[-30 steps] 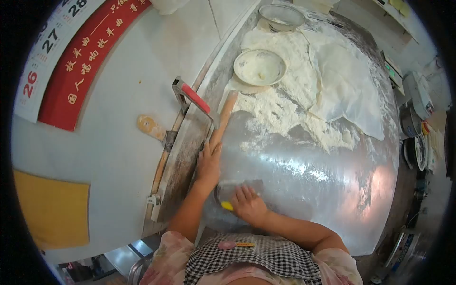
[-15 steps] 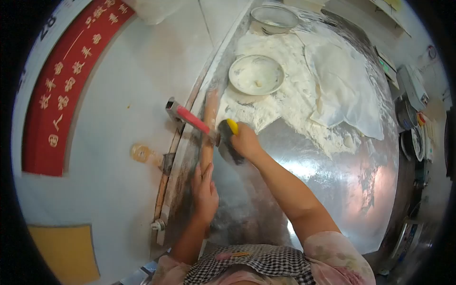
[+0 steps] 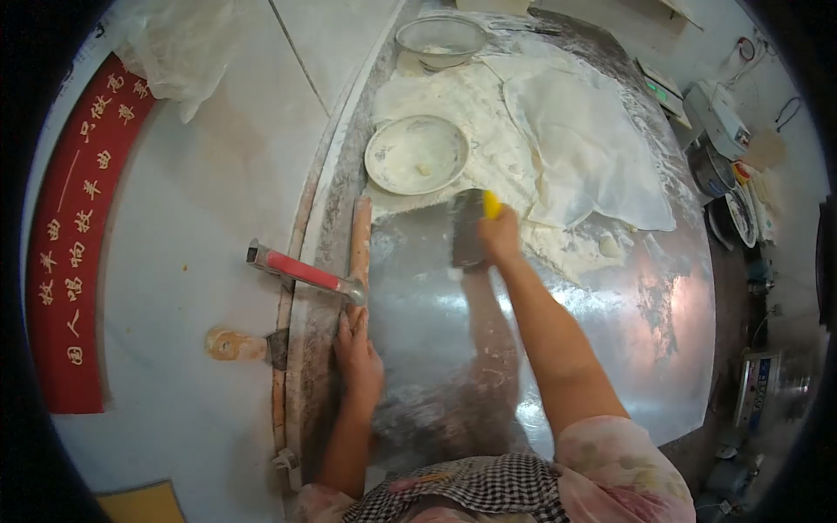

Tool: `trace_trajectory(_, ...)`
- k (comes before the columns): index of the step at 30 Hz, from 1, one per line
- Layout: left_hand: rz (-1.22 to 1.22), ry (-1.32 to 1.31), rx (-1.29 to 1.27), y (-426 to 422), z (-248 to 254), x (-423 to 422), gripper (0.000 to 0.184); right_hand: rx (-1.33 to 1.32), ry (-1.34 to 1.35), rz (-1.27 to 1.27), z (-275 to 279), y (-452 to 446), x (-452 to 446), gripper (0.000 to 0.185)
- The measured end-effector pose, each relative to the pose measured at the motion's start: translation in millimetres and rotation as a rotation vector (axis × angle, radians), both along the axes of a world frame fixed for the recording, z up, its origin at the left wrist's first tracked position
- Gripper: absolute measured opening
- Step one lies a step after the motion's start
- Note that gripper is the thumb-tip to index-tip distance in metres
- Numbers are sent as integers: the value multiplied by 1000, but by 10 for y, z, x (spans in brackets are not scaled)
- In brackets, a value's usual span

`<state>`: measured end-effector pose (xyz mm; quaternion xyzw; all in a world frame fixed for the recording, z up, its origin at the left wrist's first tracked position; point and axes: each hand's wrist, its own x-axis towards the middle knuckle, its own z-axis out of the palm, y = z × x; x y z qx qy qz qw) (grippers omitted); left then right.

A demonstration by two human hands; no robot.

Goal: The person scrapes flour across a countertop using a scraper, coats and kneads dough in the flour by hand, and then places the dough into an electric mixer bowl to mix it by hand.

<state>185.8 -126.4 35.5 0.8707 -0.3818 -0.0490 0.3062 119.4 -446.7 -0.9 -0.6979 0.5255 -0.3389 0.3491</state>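
My right hand is closed on the yellow handle of a dough scraper. The scraper's broad dark blade meets the metal worktop at the near edge of the spread flour. Fingers outstretched, my left hand lies against the lower end of a wooden rolling pin along the table's left rim. A red-handled metal tool crosses the pin just beyond my left fingertips.
A floury bowl and a sieve stand on the flour. White cloth or sheeting covers the far right. By the left wall is a wooden-handled tool. A scale and dark pots line the right side.
My right hand has moved the scraper from beside the rolling pin to the right and forward, clearing a strip of flour near the bowl. The camera view has shifted; my left hand stays by the pin.
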Motion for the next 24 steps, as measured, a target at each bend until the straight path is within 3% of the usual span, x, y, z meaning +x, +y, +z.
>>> trace_trajectory(2, 0, 13, -14, -85, 50, 18, 60, -330, 83, -138, -273, -474, -420, 21)
trace_trajectory(4, 12, -14, 31, -147, 94, 2, 60, -168, 89, -99, -75, -809, -855, 18)
trace_trajectory(7, 20, -61, 179, -237, 93, 24, 60, -237, 107, -155, 169, -912, -996, 18)
trace_trajectory(9, 14, -88, 231, -298, 70, 79, 59, -143, -33, -111, 208, -1011, -865, 21)
trace_trajectory(12, -10, -76, 270, -325, 61, 161, 60, -159, -26, -24, 593, -1025, -450, 24)
trace_trajectory(15, -13, -8, 337, -377, 79, 203, 61, -493, 89, 75, 814, -1397, -154, 26)
trace_trajectory(18, -25, 22, 307, -314, -75, 240, 61, -411, 300, 154, 1158, -1671, 101, 27)
trace_trajectory(24, -10, 47, 309, -302, -135, 298, 58, -558, 339, 195, 1002, -2449, 801, 27)
